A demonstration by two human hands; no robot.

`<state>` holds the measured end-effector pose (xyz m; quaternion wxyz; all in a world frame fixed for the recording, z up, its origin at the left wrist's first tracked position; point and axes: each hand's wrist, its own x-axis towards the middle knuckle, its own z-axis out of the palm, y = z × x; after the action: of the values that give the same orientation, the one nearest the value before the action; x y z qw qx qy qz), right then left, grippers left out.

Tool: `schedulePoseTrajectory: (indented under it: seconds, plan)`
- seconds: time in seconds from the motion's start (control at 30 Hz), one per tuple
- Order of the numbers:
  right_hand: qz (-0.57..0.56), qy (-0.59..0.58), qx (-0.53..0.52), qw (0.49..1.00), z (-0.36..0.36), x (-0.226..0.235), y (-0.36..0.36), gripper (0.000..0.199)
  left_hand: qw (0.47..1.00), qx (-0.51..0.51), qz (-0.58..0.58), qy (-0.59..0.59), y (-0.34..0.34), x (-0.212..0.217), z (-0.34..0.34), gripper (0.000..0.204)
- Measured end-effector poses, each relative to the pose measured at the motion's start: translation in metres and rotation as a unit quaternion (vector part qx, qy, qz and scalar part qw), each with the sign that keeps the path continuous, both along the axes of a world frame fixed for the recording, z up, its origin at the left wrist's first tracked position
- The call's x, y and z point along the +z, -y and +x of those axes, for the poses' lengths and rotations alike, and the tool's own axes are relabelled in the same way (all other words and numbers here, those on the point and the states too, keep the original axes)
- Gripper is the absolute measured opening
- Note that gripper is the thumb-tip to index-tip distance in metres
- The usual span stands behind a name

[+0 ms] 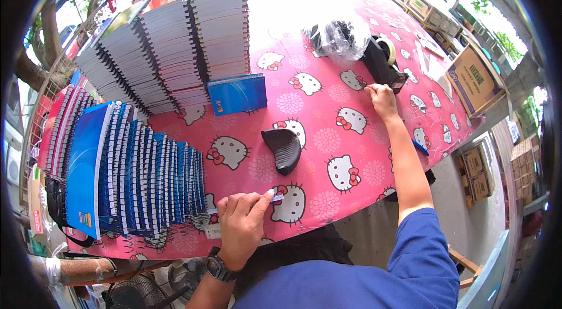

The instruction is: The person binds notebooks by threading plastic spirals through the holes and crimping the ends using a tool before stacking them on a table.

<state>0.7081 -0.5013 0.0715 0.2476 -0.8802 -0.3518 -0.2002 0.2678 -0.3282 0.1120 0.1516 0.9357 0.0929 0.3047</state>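
My left hand [239, 224] is closed near the table's front edge, gripping a slim pale stick-like thing [277, 198] whose kind I cannot make out. Farther off, my right hand [383, 102] has its fingers pinched together beside the black tape dispenser [383, 66]; what they hold, if anything, is too small to see. A roll of tape [387, 50] sits in the dispenser. Between my hands lies a black curved, ribbed piece [284, 150]. To the left of my left hand, blue spiral notebooks [140, 174] stand packed in a long row.
Tall stacks of spiral-bound books [219, 34] rise at the back left, with a blue notebook [239, 95] against them. Red spiral notebooks [61, 127] stand at far left. A clear plastic bag [345, 40] lies beyond the dispenser. Cardboard boxes [473, 81] line the right of the pink table [328, 189].
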Motion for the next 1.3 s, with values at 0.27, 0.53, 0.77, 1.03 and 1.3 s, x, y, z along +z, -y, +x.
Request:
schedulePoseTrajectory:
  seconds: [0.27, 0.53, 0.77, 1.03, 1.3]
  plan:
    - [0.123, -0.228, 0.059, 0.964, -0.050, 0.066, 0.005, 0.024, 0.999, 0.002, -0.023, 0.023, 0.001, 0.004, 0.007, 0.026]
    - [0.048, -0.329, 0.385, 0.861, -0.252, 0.063, -0.035, 0.025, 0.998, -0.019, -0.026, 0.048, -0.006, -0.003, 0.009, 0.023]
    - [0.041, -0.334, 0.419, 0.843, -0.261, 0.056, -0.042, 0.020, 0.998, -0.020, -0.035, 0.051, -0.008, -0.002, 0.008, 0.021]
    - [0.001, -0.333, 0.472, 0.816, -0.251, 0.059, -0.038, 0.019, 0.997, -0.023, -0.055, 0.046, -0.004, -0.002, 0.009, 0.019]
    - [-0.008, -0.382, 0.482, 0.788, -0.256, 0.051, -0.051, 0.046, 0.994, 0.013, -0.086, 0.065, 0.004, 0.000, 0.022, 0.018]
